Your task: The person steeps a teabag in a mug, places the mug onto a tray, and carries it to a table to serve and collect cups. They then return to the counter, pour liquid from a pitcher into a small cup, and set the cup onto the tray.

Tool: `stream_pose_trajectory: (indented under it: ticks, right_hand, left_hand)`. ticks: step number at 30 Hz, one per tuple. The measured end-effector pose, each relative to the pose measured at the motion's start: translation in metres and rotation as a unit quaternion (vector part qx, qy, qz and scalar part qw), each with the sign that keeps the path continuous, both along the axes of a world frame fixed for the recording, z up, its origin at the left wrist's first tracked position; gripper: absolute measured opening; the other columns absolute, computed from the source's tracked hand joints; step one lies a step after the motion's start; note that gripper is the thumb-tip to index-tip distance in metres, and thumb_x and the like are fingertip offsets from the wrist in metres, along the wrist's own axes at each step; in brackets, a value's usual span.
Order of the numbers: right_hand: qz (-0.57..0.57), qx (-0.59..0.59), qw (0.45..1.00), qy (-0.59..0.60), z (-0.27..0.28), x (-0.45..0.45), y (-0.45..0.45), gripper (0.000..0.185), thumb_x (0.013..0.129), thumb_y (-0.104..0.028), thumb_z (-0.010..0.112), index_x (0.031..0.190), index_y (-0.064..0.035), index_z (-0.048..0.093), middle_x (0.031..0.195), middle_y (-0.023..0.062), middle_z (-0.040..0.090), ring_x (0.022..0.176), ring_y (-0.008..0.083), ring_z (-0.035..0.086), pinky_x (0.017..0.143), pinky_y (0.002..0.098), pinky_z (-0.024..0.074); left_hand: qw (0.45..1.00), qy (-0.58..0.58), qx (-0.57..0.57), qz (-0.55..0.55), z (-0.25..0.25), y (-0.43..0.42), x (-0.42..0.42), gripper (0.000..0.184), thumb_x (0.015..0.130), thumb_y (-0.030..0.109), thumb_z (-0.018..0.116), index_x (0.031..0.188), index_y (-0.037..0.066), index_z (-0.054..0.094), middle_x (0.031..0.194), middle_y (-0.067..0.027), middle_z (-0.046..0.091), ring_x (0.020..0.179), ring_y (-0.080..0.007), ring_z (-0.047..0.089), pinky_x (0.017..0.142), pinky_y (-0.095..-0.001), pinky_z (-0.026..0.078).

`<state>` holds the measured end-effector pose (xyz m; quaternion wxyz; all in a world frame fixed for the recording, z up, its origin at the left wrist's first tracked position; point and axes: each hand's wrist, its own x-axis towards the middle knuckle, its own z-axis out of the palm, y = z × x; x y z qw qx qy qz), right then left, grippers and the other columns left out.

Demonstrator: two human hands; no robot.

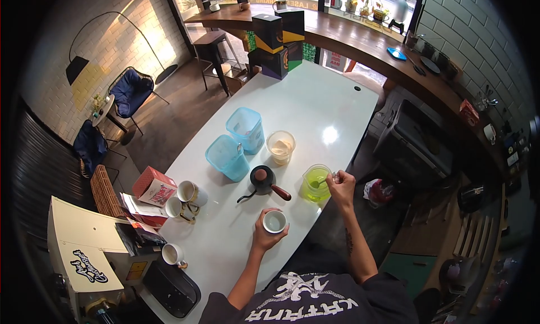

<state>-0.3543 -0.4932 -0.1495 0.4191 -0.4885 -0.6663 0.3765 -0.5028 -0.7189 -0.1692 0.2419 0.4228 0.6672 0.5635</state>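
Note:
My left hand is wrapped around a white cup low over the near edge of the table; its inside looks pale, and I cannot tell how full it is. With closed fingers, my right hand grips the handle of a spoon that dips into a clear measuring jug of yellow-green liquid. Between the cup and the tubs stands a black gooseneck kettle with a brown wooden handle. Behind it, a clear tub holds a pale powder with something scoop-like in it.
Two light-blue plastic containers stand left of the powder tub on the white table. White mugs, a pink box and a cream machine line the left side. Black boxes are stacked at the far end.

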Motion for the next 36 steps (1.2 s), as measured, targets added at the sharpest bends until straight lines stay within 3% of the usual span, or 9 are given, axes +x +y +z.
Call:
stream_pose_trajectory:
  ticks: [7,10,21,25,29,31,36]
  right_hand:
    - [0.059,0.074,0.991,-0.098,0.068,0.027,-0.003,0.035,0.069,-0.017,0.073,0.058,0.0037,0.047,0.055,0.0136,0.050,0.049,0.0219,0.050,0.050,0.0367,0.0397]
    - [0.093,0.103,0.984,-0.115,0.091,0.032,-0.011,0.034,0.068,-0.016,0.073,0.057,0.0027,0.047,0.054,0.0126,0.048,0.052,0.0232,0.050,0.051,0.0378,0.0402]
    - [0.214,0.123,0.952,-0.179,0.116,0.025,-0.035,0.033,0.064,-0.017,0.072,0.055,0.0009,0.047,0.054,0.0115,0.047,0.056,0.0275,0.047,0.059,0.0405,0.0405]
    - [0.242,0.134,0.938,-0.210,0.119,0.018,-0.044,0.031,0.062,-0.018,0.073,0.056,0.0006,0.049,0.058,0.0124,0.051,0.061,0.0295,0.049,0.066,0.0406,0.0416]
    - [0.251,0.194,0.931,-0.179,0.117,0.010,-0.052,0.033,0.061,-0.012,0.073,0.056,0.0002,0.043,0.056,0.0101,0.045,0.059,0.0262,0.044,0.063,0.0372,0.0382]
    - [0.272,0.166,0.912,-0.260,0.123,0.008,-0.054,0.028,0.059,-0.021,0.074,0.063,0.0016,0.058,0.068,0.0146,0.058,0.073,0.0308,0.053,0.074,0.0406,0.0428]
    - [0.290,0.184,0.891,-0.296,0.129,0.002,-0.059,0.031,0.061,-0.023,0.074,0.069,0.0040,0.062,0.074,0.0165,0.061,0.077,0.0313,0.055,0.078,0.0405,0.0436]
  left_hand:
    - [0.999,0.003,-0.003,-0.035,0.006,0.022,0.011,0.050,0.068,0.010,0.082,0.108,0.002,0.055,0.105,-0.0082,0.062,0.096,-0.0171,0.062,0.086,-0.0310,0.050]
    - [0.999,-0.004,-0.001,-0.054,0.003,0.031,0.018,0.051,0.068,0.010,0.082,0.109,0.002,0.054,0.106,-0.0084,0.061,0.098,-0.0180,0.062,0.088,-0.0317,0.050]
    - [0.997,-0.028,0.007,-0.077,0.002,0.037,0.020,0.052,0.068,0.010,0.082,0.112,0.003,0.055,0.108,-0.0075,0.061,0.101,-0.0186,0.062,0.090,-0.0328,0.049]
    - [0.998,-0.009,0.038,-0.056,0.001,0.039,0.021,0.051,0.066,0.013,0.084,0.108,0.002,0.056,0.100,-0.0088,0.063,0.092,-0.0206,0.065,0.083,-0.0330,0.051]
    - [0.997,-0.019,0.040,-0.060,0.005,0.037,0.021,0.052,0.066,0.013,0.084,0.108,0.002,0.056,0.100,-0.0087,0.063,0.092,-0.0205,0.065,0.082,-0.0329,0.051]
    - [0.997,-0.022,0.037,-0.060,0.005,0.037,0.020,0.053,0.066,0.014,0.084,0.108,0.002,0.055,0.100,-0.0086,0.063,0.092,-0.0204,0.065,0.082,-0.0329,0.052]
    - [0.997,-0.032,0.037,-0.062,0.003,0.036,0.020,0.054,0.065,0.014,0.085,0.109,0.002,0.055,0.100,-0.0087,0.063,0.091,-0.0208,0.065,0.082,-0.0331,0.052]
